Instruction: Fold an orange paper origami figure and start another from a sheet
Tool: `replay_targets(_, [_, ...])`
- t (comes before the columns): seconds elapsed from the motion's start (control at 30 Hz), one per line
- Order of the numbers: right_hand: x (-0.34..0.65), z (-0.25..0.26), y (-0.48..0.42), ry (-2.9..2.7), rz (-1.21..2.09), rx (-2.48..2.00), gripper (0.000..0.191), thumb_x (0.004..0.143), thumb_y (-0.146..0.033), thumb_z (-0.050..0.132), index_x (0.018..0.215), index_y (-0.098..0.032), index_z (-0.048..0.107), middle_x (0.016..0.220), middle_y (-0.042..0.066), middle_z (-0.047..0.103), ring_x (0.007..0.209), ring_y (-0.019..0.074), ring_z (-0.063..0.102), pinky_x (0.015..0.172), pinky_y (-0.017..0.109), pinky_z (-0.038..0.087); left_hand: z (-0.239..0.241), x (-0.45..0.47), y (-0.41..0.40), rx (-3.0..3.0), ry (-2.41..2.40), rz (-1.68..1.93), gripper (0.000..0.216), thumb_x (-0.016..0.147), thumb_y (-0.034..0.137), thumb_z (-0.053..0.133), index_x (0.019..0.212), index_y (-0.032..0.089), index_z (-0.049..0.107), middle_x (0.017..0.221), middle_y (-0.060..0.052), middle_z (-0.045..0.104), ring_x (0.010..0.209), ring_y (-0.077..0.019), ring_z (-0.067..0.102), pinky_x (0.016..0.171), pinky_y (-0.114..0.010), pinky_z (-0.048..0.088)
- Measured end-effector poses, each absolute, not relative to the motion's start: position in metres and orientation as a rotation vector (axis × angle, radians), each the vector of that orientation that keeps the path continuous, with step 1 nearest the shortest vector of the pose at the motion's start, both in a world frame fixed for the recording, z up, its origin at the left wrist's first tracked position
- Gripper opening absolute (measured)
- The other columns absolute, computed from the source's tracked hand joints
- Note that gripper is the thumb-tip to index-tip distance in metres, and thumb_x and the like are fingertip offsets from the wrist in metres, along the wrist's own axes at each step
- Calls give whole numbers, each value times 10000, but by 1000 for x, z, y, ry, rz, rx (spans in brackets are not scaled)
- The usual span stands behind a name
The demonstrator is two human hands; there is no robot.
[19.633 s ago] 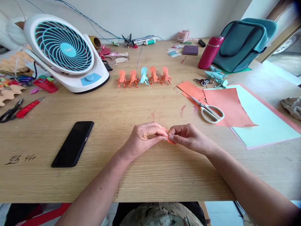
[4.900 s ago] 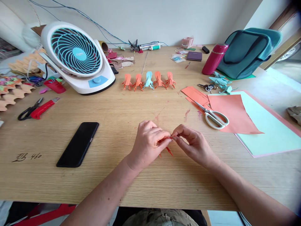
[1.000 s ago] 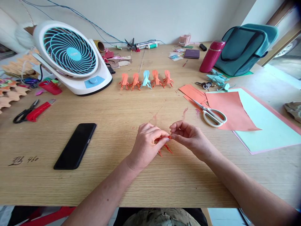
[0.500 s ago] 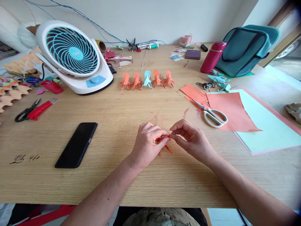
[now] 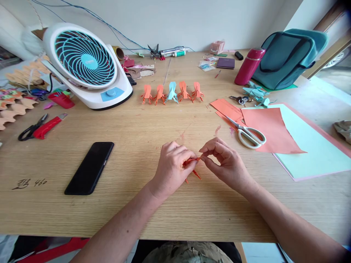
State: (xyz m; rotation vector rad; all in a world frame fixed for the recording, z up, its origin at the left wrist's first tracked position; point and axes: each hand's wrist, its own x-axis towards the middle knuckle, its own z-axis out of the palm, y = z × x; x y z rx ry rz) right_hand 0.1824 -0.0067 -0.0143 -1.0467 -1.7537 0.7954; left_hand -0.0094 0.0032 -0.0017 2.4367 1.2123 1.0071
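Note:
My left hand (image 5: pixel 171 166) is closed around a small folded orange paper figure (image 5: pixel 192 168) just above the wooden table (image 5: pixel 137 120). Thin pointed legs of the figure stick out below my fingers. My right hand (image 5: pixel 225 162) pinches one tip of the same figure between thumb and forefinger, the other fingers curled. Most of the figure is hidden by my left fingers. Farther back stands a row of finished paper figures (image 5: pixel 172 92), several orange and one light blue.
A black phone (image 5: pixel 89 167) lies left of my hands. White scissors (image 5: pixel 248 133) rest on orange paper sheets (image 5: pixel 270 129) over a pale green sheet (image 5: pixel 309 146). A white and teal fan (image 5: pixel 86 64), red cutters (image 5: pixel 41 128), a red flask (image 5: pixel 249 66) and a teal bag (image 5: pixel 287 54) stand around.
Over the longer span the paper has gone from a small wad to a piece with thin legs. In the last second my right fingers shifted slightly on the tip; both hands stay in place.

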Motion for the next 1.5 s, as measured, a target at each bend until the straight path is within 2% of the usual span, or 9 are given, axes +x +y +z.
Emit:
replay_targets(0.27, [183,-14,-5,-1638,1020,-957,162,905,-109,614,999,-236,649,960,22,550,845,144,571,784,302,502,0,-9,1,2505,1234,989,169,880,189,672,718,194,621,665,24,649,740,-174,512,795,-360,376])
replay_targets(0.6, [185,-13,-4,-1662,1058,-956,72,956,-231,614,1018,-231,650,962,39,579,878,172,583,799,333,502,2,-8,0,2427,1243,961,233,871,170,686,701,189,528,677,37,626,723,-161,515,757,-344,353])
replay_targets(0.73, [183,-12,-8,-1800,932,-965,77,913,-246,688,979,-219,658,940,35,600,865,176,605,799,341,501,3,-7,-1,2482,1242,982,218,887,182,665,709,192,538,678,30,634,727,-168,534,767,-351,351])
replay_targets(0.8, [180,-11,-9,-1850,829,-983,27,916,-200,675,926,-211,652,900,27,607,837,164,600,779,327,485,3,-7,-2,2519,1235,986,216,884,179,663,705,191,542,678,29,638,726,-167,537,786,-354,356])
replay_targets(0.87, [179,-9,-11,-1870,755,-993,64,925,-154,644,883,-202,636,877,23,608,818,154,592,764,314,472,2,-7,-2,2542,1225,996,216,875,176,674,703,190,544,670,33,635,720,-163,536,801,-354,359])
replay_targets(1.13, [178,-6,-12,-1854,771,-989,135,965,-187,598,830,-193,612,854,27,603,785,149,586,729,301,462,3,-6,-2,2482,1223,1004,267,914,252,662,668,191,578,632,29,631,689,-155,535,771,-342,361])
replay_targets(1.27, [181,-8,-9,-1768,819,-1041,163,969,-246,606,814,-199,620,824,27,599,767,159,573,719,314,455,3,-7,-1,2346,1179,967,90,857,283,745,838,218,687,767,14,711,768,-175,595,768,-339,398])
replay_targets(1.37, [184,-11,-5,-1651,878,-1060,175,962,-306,625,819,-203,627,815,26,595,769,164,569,712,315,452,2,-8,1,2242,1150,1008,139,852,218,733,987,218,699,875,-19,725,839,-187,639,784,-328,450])
replay_targets(1.5, [185,-14,-3,-1539,1014,-1056,158,957,-355,633,902,-208,650,869,31,612,815,164,594,745,310,472,1,-9,3,2169,1149,1086,123,889,101,609,864,195,684,807,-13,692,763,-157,635,724,-291,468])
